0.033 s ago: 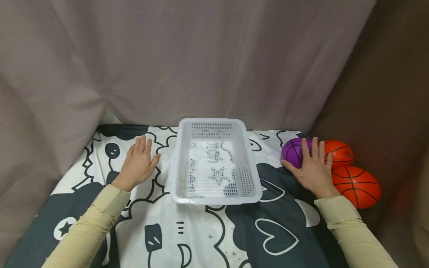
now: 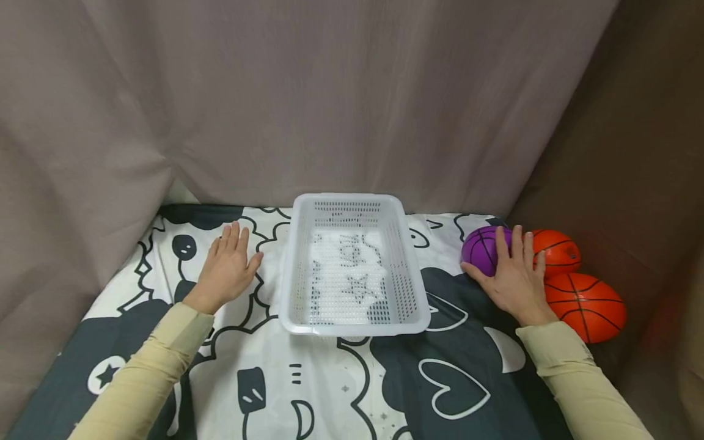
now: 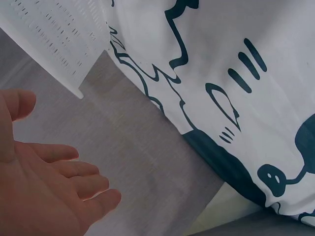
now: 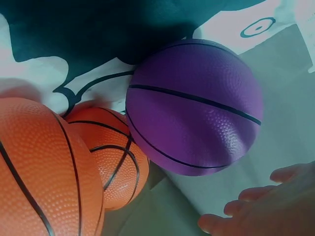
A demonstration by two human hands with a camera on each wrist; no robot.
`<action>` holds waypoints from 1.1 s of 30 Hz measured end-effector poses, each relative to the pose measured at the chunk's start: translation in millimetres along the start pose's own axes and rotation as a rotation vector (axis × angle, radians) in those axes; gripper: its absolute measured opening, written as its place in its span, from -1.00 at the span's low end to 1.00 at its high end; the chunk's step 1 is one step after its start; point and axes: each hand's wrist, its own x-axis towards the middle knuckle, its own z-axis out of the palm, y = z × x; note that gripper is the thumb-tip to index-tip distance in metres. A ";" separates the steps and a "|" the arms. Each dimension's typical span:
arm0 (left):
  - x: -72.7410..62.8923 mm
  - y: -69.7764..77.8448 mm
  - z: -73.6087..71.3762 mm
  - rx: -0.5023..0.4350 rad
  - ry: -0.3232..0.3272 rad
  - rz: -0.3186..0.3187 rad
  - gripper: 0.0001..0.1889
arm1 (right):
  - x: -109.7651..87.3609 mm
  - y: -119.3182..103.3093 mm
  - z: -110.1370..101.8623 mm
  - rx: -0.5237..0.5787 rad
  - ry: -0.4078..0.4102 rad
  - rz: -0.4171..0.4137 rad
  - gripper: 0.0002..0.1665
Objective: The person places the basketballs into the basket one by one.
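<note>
While my left hand [image 2: 225,272] and right hand [image 2: 514,281] are both held wide, gripping nothing, I judge the purple basketball [image 2: 478,252] best cupped from opposite sides, clear of both orange basketballs [image 2: 587,308].

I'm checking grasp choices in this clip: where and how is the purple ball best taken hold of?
Probably around its widest part, with the right hand coming from above and its fingers spread: the purple ball is round, with no handle. Its left side, toward the basket, looks open; an orange ball sits close on its right.
</note>
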 end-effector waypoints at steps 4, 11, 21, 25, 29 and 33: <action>1.7 1.2 1.1 -0.030 0.011 -0.014 -0.27 | 7.6 -0.6 -0.6 0.002 0.002 0.001 0.31; -17.4 39.3 18.0 -0.479 -0.014 -0.077 -0.10 | 15.8 0.8 5.1 0.078 0.038 0.059 0.38; -21.1 79.3 37.1 -0.609 -0.057 -0.014 0.11 | 12.0 12.9 20.3 0.225 0.106 0.230 0.40; -13.9 81.0 30.9 -0.531 -0.112 0.044 0.22 | 14.8 12.7 25.9 0.286 0.157 0.265 0.37; -19.5 80.4 29.6 -0.519 -0.218 0.056 0.31 | 11.3 11.3 37.9 0.380 0.202 0.271 0.32; -23.5 78.1 31.9 -0.494 -0.247 0.097 0.39 | 3.6 9.5 49.7 0.442 0.268 0.289 0.29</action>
